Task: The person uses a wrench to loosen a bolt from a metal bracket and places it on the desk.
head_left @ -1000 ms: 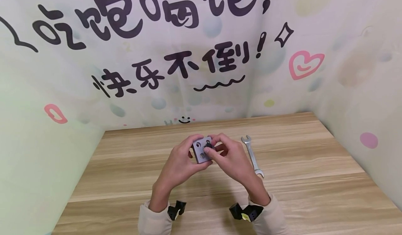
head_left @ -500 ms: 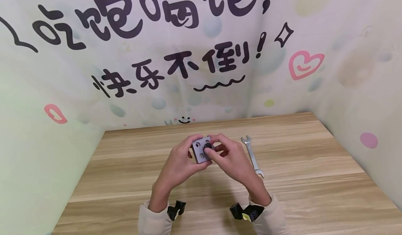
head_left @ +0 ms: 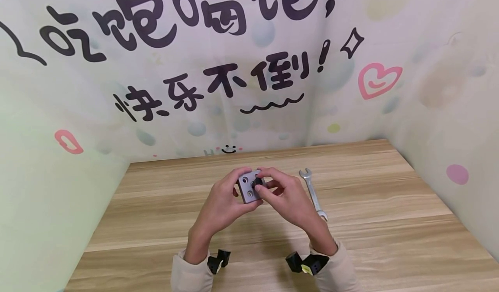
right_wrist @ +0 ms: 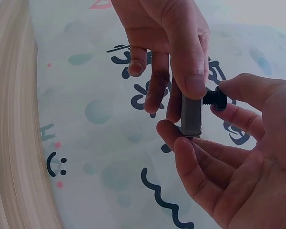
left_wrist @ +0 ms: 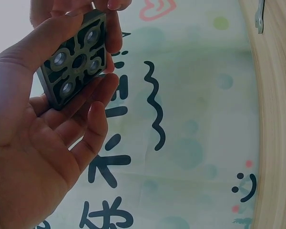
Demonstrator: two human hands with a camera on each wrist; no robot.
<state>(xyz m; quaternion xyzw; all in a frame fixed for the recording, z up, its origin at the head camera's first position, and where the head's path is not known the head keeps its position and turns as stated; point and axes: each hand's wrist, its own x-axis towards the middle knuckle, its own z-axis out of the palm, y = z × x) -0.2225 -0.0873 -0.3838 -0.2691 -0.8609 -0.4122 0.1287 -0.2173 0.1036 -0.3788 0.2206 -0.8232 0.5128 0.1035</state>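
Observation:
In the head view my left hand (head_left: pixel 224 201) grips a square grey plate (head_left: pixel 246 190) by its edges, above the table. The plate has round holes near its corners; its ribbed back (left_wrist: pixel 72 61) with a middle hole faces the left wrist camera. With thumb and index finger, my right hand (head_left: pixel 290 199) pinches the head of a black bolt (right_wrist: pixel 219 99). The bolt's threaded shank goes into the middle of the plate's front, part of the thread still showing outside. Other fingers of my right hand touch the plate's edge from below in the right wrist view.
A double open-ended wrench (head_left: pixel 313 193) lies on the wood-grain table (head_left: pixel 374 196), just right of my right hand. A printed cloth backdrop (head_left: pixel 234 123) stands behind the table and along both sides. Small black cameras sit at both wrists.
My right thumb and index finger have shifted slightly around the bolt head. The plate has tilted very little in my left hand; the wrench has not moved.

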